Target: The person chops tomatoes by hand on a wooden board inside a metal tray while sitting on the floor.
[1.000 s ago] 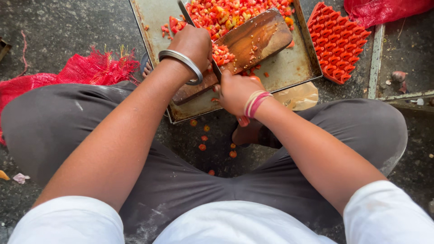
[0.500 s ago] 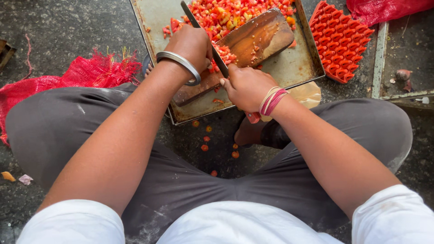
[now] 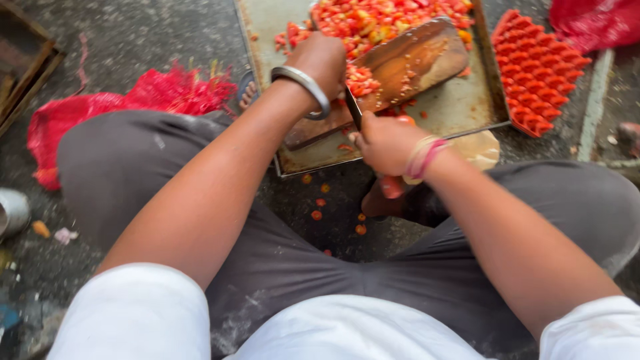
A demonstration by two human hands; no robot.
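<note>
- Nearest us, our grey trousers [image 3: 200,173] and white shirt [image 3: 133,313] filled the lower view; we sat on the ground with our knees spread.
- Between our knees, a few small tomato bits [image 3: 319,203] lay scattered on the dark floor [image 3: 133,40], just off the tray's near edge.
- Our right hand [image 3: 387,141] was closed around the handle of a knife [image 3: 353,108], with bands on its wrist. Against half a second before, this hand had drawn in toward the tray's near edge, and the blade stood steeper and less exposed.
- Our left hand [image 3: 323,61], with a metal bangle [image 3: 303,87] on the wrist, was curled knuckles-up over the pieces beside the blade; we could not tell whether it gripped a piece or only pressed on it.
- Both hands stayed close together, the blade between them. We judged that the chopping went on, with one stroke just finished.
- Under them sat a wooden cutting board [image 3: 413,60], tilted across a metal tray [image 3: 460,113].
- Beyond the board, a heap of chopped tomatoes [image 3: 380,19] filled the tray's far part.
- Left of the tray lay a red mesh bag [image 3: 120,107]; to the right, a red moulded fruit liner [image 3: 537,73].
</note>
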